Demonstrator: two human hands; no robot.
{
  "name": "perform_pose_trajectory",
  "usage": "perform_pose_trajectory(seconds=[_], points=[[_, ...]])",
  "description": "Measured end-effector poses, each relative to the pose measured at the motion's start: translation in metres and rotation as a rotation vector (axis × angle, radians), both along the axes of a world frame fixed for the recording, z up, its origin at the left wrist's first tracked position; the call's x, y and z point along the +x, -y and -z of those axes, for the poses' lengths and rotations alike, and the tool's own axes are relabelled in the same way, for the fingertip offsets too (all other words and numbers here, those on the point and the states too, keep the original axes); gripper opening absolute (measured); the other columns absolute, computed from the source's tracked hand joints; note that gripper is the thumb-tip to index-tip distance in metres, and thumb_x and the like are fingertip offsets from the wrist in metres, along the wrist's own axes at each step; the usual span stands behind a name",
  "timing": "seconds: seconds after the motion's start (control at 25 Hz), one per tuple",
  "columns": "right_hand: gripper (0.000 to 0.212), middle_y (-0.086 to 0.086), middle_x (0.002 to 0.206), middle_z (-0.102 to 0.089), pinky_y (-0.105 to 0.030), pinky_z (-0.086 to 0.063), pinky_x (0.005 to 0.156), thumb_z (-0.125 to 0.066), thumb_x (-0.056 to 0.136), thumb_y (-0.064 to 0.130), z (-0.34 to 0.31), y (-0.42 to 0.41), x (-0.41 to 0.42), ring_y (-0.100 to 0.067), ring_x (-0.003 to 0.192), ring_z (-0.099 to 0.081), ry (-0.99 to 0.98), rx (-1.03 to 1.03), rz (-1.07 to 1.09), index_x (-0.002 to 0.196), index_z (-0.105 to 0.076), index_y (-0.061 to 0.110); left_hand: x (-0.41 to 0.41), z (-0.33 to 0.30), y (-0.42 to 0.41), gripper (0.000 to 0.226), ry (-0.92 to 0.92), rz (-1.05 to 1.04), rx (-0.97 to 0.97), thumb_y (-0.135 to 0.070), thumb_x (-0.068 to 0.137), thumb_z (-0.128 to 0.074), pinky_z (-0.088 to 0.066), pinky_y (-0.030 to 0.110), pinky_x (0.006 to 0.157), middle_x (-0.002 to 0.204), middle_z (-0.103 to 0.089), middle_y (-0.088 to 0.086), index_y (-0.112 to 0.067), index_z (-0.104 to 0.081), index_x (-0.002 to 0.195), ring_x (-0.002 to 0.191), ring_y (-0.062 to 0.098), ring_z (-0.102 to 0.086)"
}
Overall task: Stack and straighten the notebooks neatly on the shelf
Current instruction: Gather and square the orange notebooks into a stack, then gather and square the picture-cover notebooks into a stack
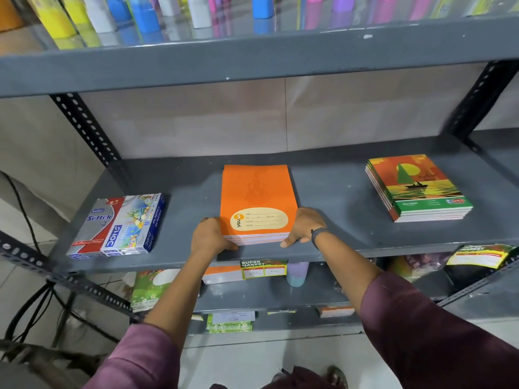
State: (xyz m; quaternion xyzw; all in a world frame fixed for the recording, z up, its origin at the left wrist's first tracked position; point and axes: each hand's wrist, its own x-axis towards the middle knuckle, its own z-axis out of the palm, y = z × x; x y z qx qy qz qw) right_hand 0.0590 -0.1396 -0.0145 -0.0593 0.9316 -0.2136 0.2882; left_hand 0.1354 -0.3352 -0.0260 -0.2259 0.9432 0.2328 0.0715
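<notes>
Maroon sleeves are pushed back on both forearms, which are extended forward and upward to the middle grey metal shelf (337, 189). The left hand (209, 237) is cupped against the near left corner of a stack of orange notebooks (258, 200), fingers curled around the stack's left edge and thumb lying along its front. The right hand (304, 227) is pressed to the near right corner, fingers bent over the stack's right edge and thumb stretched along the shelf at the front. A dark band (318, 234) is worn on the right wrist. The stack is thus grasped between both hands and lies flat on the shelf, edges nearly flush, close to the front lip.

Well to the left of the left hand, boxes of pastels (120, 224) are lying flat. Well to the right of the right hand, a second stack of green and orange notebooks (418, 188) is seen, slightly fanned. Below the hands, a price tag (262, 269) is fixed to the shelf lip. Coloured bottles (146, 12) are ranged on the shelf above. Nothing is seen to stand between the hands and the stack.
</notes>
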Motion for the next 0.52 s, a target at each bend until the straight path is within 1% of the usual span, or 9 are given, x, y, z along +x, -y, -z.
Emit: perform_pose_trajectory(seconds=[0.16, 0.2, 0.24, 0.28, 0.36, 0.4, 0.44, 0.48, 0.52], points=[[0.062, -0.014, 0.12, -0.067, -0.041, -0.055, 0.094, -0.087, 0.064, 0.021, -0.003, -0.002, 0.001, -0.029, 0.11, -0.064, 0.006, -0.011, -0.014, 0.117, -0.062, 0.001, 0.004, 0.004, -0.001, 0.052, 0.008, 0.021, -0.003, -0.023, 0.068, -0.079, -0.05, 0.04, 0.09, 0.118, -0.061, 0.016, -0.008, -0.058, 0.114, 0.104, 0.032, -0.06], [0.061, -0.014, 0.121, -0.067, -0.041, -0.056, 0.094, -0.087, 0.065, 0.018, -0.003, -0.003, 0.002, -0.029, 0.11, -0.064, 0.002, -0.028, -0.005, 0.117, -0.061, 0.002, 0.004, 0.005, 0.002, 0.053, 0.019, 0.035, 0.053, -0.022, 0.067, -0.08, -0.05, 0.039, 0.09, 0.116, -0.062, 0.013, -0.009, -0.057, 0.113, 0.104, 0.031, -0.06], [0.06, -0.012, 0.123, -0.066, -0.04, -0.055, 0.094, -0.086, 0.066, 0.015, -0.003, -0.006, 0.003, -0.028, 0.111, -0.063, 0.013, -0.063, -0.001, 0.118, -0.06, 0.003, 0.005, 0.006, 0.008, 0.051, 0.024, 0.032, 0.173, -0.021, 0.066, -0.081, -0.051, 0.036, 0.087, 0.112, -0.063, 0.009, -0.01, -0.058, 0.111, 0.102, 0.028, -0.06], [0.06, -0.011, 0.126, -0.065, -0.039, -0.055, 0.095, -0.085, 0.067, 0.012, -0.003, -0.01, 0.005, -0.026, 0.111, -0.062, 0.048, -0.135, 0.003, 0.12, -0.059, 0.005, 0.006, 0.005, 0.014, 0.045, 0.012, 0.005, 0.349, -0.021, 0.066, -0.082, -0.053, 0.03, 0.081, 0.105, -0.065, 0.004, -0.012, -0.06, 0.104, 0.097, 0.024, -0.062], [0.065, -0.007, 0.132, -0.061, -0.035, -0.048, 0.103, -0.08, 0.071, 0.004, -0.003, -0.024, 0.007, -0.021, 0.114, -0.059, 0.199, -0.428, 0.058, 0.13, -0.051, 0.009, 0.01, 0.0, 0.02, 0.024, -0.089, -0.124, 0.665, -0.028, 0.072, -0.077, -0.049, 0.02, 0.067, 0.089, -0.066, -0.005, -0.019, -0.058, 0.085, 0.085, 0.017, -0.061], [0.073, -0.007, 0.133, -0.06, -0.036, -0.043, 0.109, -0.077, 0.074, 0.001, -0.001, -0.031, 0.008, -0.02, 0.117, -0.057, 0.299, -0.648, 0.141, 0.138, -0.042, 0.01, 0.008, 0.0, 0.021, 0.02, -0.174, -0.209, 0.745, -0.033, 0.077, -0.072, -0.047, 0.019, 0.065, 0.085, -0.064, -0.006, -0.021, -0.056, 0.08, 0.081, 0.016, -0.06], [0.082, -0.008, 0.131, -0.061, -0.036, -0.039, 0.112, -0.073, 0.078, 0.0, 0.002, -0.035, 0.009, -0.019, 0.115, -0.058, 0.38, -0.86, 0.264, 0.146, -0.028, 0.01, 0.005, 0.001, 0.02, 0.021, -0.244, -0.285, 0.785, -0.036, 0.081, -0.066, -0.047, 0.022, 0.069, 0.086, -0.064, -0.005, -0.018, -0.056, 0.083, 0.079, 0.015, -0.059], [0.086, -0.007, 0.127, -0.062, -0.034, -0.038, 0.111, -0.068, 0.083, 0.002, 0.006, -0.037, 0.009, -0.016, 0.108, -0.061, 0.419, -1.003, 0.383, 0.15, -0.015, 0.008, 0.001, 0.002, 0.019, 0.025, -0.283, -0.341, 0.807, -0.036, 0.085, -0.062, -0.047, 0.025, 0.075, 0.09, -0.064, -0.002, -0.014, -0.055, 0.093, 0.079, 0.015, -0.059], [0.085, -0.006, 0.121, -0.064, -0.032, -0.04, 0.107, -0.064, 0.087, 0.005, 0.011, -0.037, 0.01, -0.013, 0.099, -0.063, 0.412, -1.058, 0.463, 0.15, -0.007, 0.005, -0.003, 0.002, 0.014, 0.026, -0.293, -0.368, 0.814, -0.034, 0.088, -0.059, -0.047, 0.028, 0.077, 0.097, -0.064, 0.001, -0.013, -0.055, 0.102, 0.08, 0.016, -0.06]])
